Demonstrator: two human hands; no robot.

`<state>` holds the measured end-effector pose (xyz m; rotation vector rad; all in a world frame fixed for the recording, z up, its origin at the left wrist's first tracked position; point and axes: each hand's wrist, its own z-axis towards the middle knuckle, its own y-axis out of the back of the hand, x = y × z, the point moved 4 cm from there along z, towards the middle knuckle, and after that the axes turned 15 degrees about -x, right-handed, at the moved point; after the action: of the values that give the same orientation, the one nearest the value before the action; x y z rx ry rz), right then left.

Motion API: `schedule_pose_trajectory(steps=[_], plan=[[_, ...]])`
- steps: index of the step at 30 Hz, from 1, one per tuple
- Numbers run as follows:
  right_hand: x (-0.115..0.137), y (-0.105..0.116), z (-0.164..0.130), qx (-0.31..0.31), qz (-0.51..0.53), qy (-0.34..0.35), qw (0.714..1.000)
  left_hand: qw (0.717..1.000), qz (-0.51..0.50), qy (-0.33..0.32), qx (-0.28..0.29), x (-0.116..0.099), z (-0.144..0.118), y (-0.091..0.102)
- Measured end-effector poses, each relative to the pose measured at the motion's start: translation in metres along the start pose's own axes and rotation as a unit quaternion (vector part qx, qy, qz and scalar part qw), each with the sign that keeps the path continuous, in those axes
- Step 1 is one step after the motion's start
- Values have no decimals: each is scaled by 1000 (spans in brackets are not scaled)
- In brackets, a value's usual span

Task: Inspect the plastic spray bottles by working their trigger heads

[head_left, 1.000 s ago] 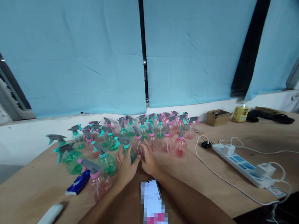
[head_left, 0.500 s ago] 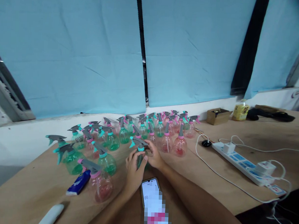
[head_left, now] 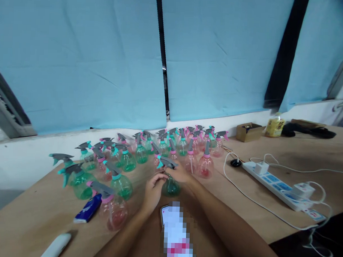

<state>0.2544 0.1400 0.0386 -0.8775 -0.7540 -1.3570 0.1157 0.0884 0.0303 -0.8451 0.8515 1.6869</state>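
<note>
Both hands hold one green bottle (head_left: 171, 185) just in front of the crowded bottles (head_left: 148, 152) on the desk (head_left: 242, 198), left hand (head_left: 153, 188) cupping its body, right hand (head_left: 181, 173) closed over its trigger head; a careless elbow risks toppling neighbours or the phone (head_left: 175, 230).

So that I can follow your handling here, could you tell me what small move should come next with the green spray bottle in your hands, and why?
Probably steady the green spray bottle with the left hand while the right hand twists the grey trigger head. Both hands already grip it, the right at the neck, and it stands apart from the cluster of bottles on the table.
</note>
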Motion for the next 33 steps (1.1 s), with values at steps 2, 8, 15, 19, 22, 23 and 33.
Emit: schedule_pose_trajectory(steps=[2, 8, 15, 19, 22, 23, 33], plan=[[2, -4, 0, 31, 39, -17, 999, 999, -9, 29, -17, 12, 3, 7], [7, -17, 0, 91, 113, -59, 988, 993, -15, 105, 47, 49, -3, 18], [12, -19, 4, 113, 98, -38, 988, 987, -19, 143, 73, 56, -5, 17], [12, -19, 5, 108, 82, -23, 991, 986, -27, 138, 85, 54, -6, 18], [11, -20, 3, 107, 85, -24, 990, 986, -27, 141, 89, 53, -7, 17], [12, -20, 3, 104, 89, -24, 990, 986, -24, 141, 89, 53, -8, 17], [6, -22, 4, 114, 102, -27, 988, 986, 17, 133, 104, 52, -11, 17]])
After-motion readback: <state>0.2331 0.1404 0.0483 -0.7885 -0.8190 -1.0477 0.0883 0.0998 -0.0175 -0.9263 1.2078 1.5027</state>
